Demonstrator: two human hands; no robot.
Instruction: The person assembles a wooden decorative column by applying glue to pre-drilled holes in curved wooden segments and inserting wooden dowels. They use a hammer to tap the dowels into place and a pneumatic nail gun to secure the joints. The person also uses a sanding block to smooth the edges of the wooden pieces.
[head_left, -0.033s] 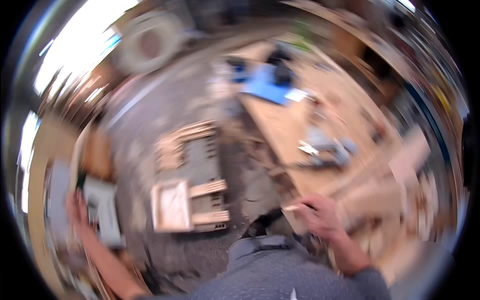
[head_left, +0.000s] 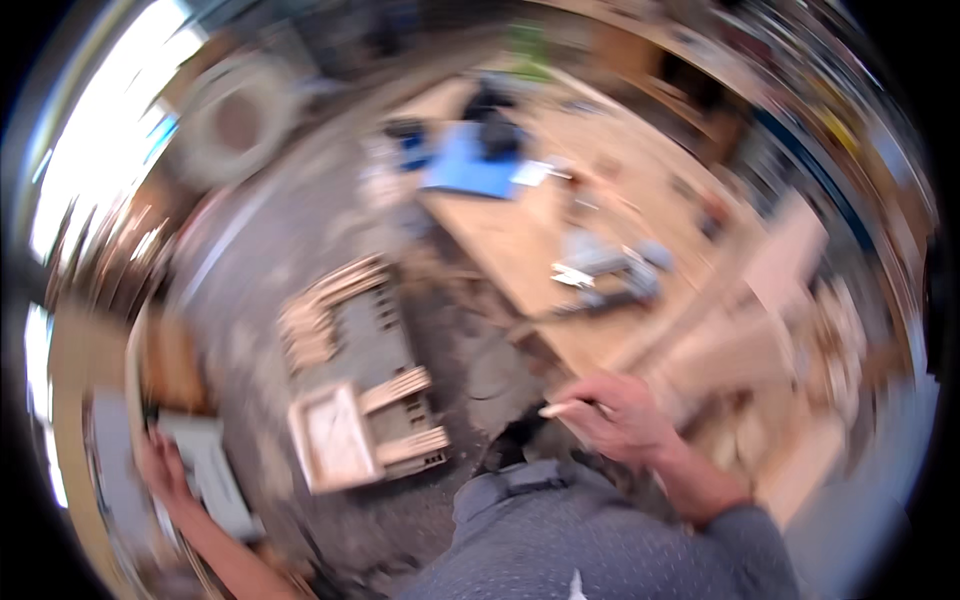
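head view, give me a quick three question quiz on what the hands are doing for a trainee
1. True or false: the right hand holds a thin pale stick.
2. What is the left hand touching?
A. the blue sheet on the workbench
B. a grey flat piece at the left
C. the grey crate on the floor
3. Fill in: the crate holds pale ____ pieces stacked on it.

Key
1. True; the stick juts left from the fingers.
2. B; the hand rests on the grey flat piece.
3. wooden; the view is blurred, so finer detail cannot be told.
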